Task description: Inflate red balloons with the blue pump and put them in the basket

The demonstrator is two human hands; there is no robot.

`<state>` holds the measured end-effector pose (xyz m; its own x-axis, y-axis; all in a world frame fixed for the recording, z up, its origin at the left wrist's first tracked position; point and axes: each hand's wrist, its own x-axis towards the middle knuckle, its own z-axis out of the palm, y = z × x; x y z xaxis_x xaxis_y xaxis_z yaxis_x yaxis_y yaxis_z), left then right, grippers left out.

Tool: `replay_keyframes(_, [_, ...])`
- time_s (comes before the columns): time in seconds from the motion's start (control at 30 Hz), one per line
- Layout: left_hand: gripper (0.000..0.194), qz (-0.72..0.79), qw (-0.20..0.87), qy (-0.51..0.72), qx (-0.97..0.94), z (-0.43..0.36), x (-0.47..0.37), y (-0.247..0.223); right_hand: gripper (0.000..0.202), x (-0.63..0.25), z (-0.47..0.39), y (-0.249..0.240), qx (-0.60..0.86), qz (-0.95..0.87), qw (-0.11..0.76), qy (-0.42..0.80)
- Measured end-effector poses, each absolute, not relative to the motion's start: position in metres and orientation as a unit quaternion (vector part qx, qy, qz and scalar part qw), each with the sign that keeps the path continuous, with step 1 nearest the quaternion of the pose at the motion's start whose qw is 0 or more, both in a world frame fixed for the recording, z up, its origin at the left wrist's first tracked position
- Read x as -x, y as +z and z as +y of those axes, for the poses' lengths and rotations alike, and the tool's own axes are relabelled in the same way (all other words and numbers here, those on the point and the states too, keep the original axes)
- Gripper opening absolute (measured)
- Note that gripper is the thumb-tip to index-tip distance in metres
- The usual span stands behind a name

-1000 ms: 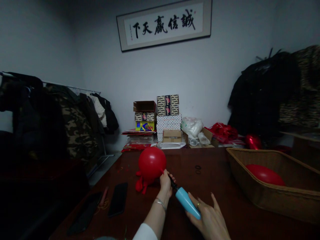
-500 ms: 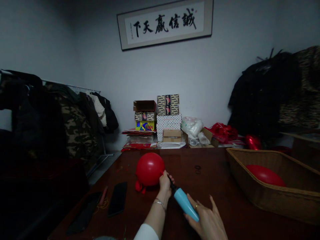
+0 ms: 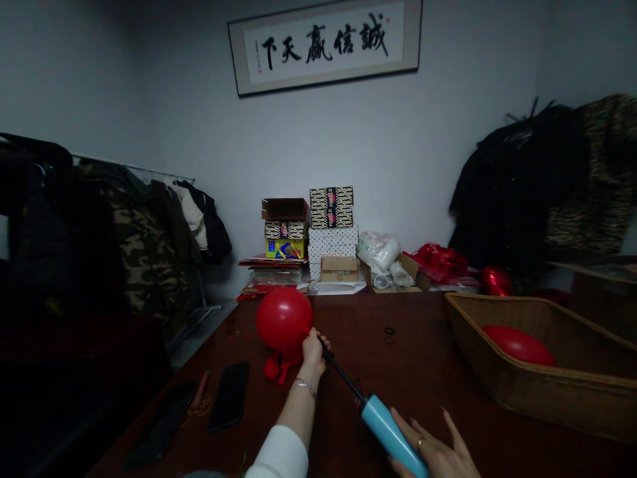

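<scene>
The left hand [image 3: 312, 350] reaches forward and away from the body, its forearm stretched out long and nearly straight, running up from the lower middle of the view. A white sleeve covers the arm near the elbow, and a thin bangle circles the wrist. The fingers of this hand are curled shut in a pinch, knuckles turned up and to the right.

The right hand [image 3: 438, 455] sits much nearer, low at the right, partly cut off by the bottom edge. Its palm faces left and up, fingers loosely spread and half open, with a ring on one finger.
</scene>
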<state>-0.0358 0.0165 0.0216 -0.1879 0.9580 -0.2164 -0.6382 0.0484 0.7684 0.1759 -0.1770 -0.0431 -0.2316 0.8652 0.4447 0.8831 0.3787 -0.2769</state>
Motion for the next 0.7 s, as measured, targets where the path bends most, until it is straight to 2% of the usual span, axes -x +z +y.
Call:
replay_keyframes(0.43, [0.022,0.399,0.618,0.644,-0.208,0.005,0.021,0.027,0.05,-0.118,-0.147,0.013,0.606,-0.748,0.272,-0.006])
replay_keyframes(0.7, [0.022,0.403,0.625,0.633,-0.214,-0.001,0.011,0.023,0.05,-0.108,-0.138,0.013,0.629,-0.735,0.255,-0.013])
